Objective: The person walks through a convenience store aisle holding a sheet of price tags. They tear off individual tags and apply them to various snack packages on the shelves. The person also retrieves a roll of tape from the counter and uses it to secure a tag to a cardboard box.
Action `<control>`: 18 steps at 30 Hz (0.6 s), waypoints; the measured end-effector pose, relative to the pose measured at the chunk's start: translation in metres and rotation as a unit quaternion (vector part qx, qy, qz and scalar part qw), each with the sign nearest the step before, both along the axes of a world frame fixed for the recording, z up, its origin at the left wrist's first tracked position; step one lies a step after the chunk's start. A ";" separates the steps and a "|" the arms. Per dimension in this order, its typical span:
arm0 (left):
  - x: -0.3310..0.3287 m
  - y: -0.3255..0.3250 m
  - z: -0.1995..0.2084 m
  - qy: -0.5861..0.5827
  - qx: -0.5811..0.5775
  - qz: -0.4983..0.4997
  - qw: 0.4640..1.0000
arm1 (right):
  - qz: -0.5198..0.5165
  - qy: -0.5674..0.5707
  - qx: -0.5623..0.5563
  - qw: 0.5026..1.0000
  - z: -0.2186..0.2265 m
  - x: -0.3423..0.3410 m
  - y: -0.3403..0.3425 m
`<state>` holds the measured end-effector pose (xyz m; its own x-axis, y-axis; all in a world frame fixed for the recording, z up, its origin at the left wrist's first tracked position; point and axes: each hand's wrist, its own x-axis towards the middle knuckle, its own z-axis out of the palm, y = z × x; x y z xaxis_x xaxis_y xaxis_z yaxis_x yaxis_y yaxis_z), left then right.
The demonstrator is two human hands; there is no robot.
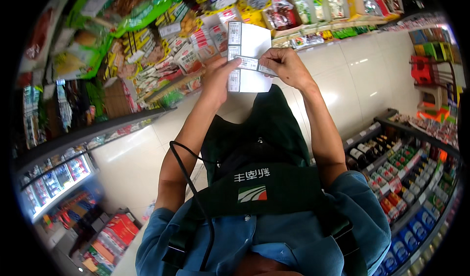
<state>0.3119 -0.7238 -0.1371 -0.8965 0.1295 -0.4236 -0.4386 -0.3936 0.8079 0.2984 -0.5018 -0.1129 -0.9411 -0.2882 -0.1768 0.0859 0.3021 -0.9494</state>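
Currently, left hand (218, 79) is gripping white card (256, 38) at twelve o'clock; right hand (289, 69) is pinching label strip (247, 62) across card; snack packets (188, 60) are lying at eleven o'clock.

snack packets (335, 2): many colours, ranged along the top. green bag (152, 16): upper left, large. floor (338, 75): pale, glossy tiles. red stool (420, 69): far right; beige stool (430, 96) just beside it. rack (416, 136): lower right, dark-edged, holding dark bottles (358, 156) and blue cans (400, 249). cooler (58, 201): left, lit, stocked. red boxes (121, 227): lower left, grouped.
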 end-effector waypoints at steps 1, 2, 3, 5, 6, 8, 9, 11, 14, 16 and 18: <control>0.000 0.005 0.015 0.005 -0.005 -0.011 1.000 | -0.015 -0.004 -0.011 1.000 0.021 0.005 0.007; -0.003 0.015 0.038 0.014 -0.011 -0.032 0.999 | -0.040 -0.012 -0.031 0.999 0.045 0.012 0.018; -0.004 0.025 0.059 0.005 -0.003 -0.035 0.999 | -0.057 -0.024 -0.050 0.997 0.063 0.017 0.025; -0.003 0.048 0.106 -0.014 0.013 -0.045 0.999 | -0.101 -0.031 -0.081 0.991 0.098 0.029 0.046; -0.004 0.058 0.122 -0.014 0.037 -0.045 0.998 | -0.130 -0.028 -0.092 0.987 0.113 0.035 0.060; -0.010 0.082 0.164 -0.039 0.051 -0.076 0.995 | -0.183 -0.063 -0.147 0.970 0.152 0.051 0.093; -0.009 0.097 0.182 -0.054 0.060 -0.088 0.993 | -0.220 -0.076 -0.159 0.959 0.175 0.062 0.108; -0.005 0.135 0.210 -0.044 0.039 -0.125 0.990 | -0.296 -0.097 -0.183 0.932 0.221 0.086 0.138; -0.003 0.206 0.237 0.000 0.028 -0.177 0.984 | -0.355 -0.072 -0.201 0.910 0.253 0.118 0.183; -0.003 0.254 0.248 0.014 0.041 -0.219 0.975 | -0.398 -0.059 -0.204 0.893 0.269 0.135 0.213; -0.004 0.303 0.261 0.024 0.049 -0.251 0.966 | -0.427 -0.045 -0.201 0.880 0.277 0.146 0.251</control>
<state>0.3080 -0.4203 0.1240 -0.7289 0.5906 -0.3462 -0.5566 -0.2169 0.8019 0.4442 -0.2507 0.1637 -0.8322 0.4620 -0.3066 0.1989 -0.2674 -0.9428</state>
